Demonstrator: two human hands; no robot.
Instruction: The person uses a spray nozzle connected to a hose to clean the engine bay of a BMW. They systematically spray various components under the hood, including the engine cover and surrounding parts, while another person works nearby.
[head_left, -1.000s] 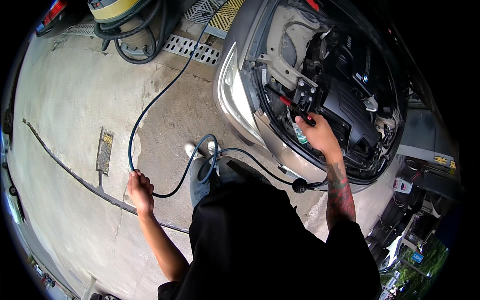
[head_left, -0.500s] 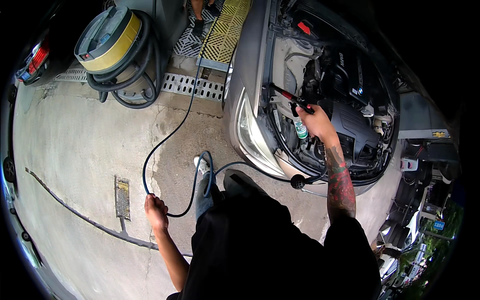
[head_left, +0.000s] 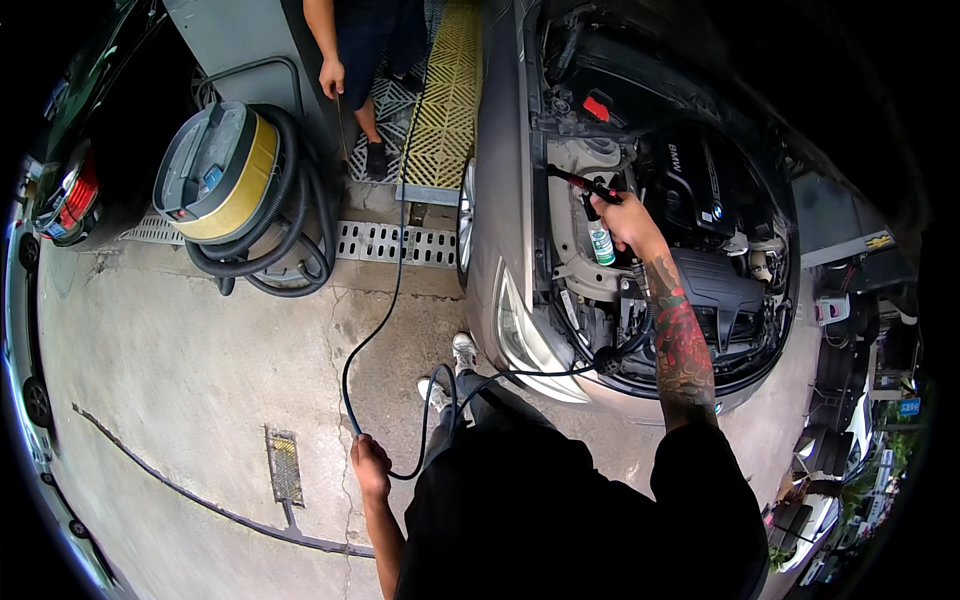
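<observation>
Head view looks down on a person standing at the front of a silver car (head_left: 497,200) with its hood up. Their right hand (head_left: 625,222) reaches into the engine bay, and its grip is closed around a thin black spray tool with a red tip (head_left: 580,183). A small bottle with a green label (head_left: 600,243) sits just under that hand. Their left hand (head_left: 370,465) hangs low over the grey concrete floor (head_left: 180,370), its grip closed around a long dark hose (head_left: 385,310) that loops near their feet. A round yellow and grey vacuum (head_left: 215,175) stands well apart, near another person's hand (head_left: 331,76).
</observation>
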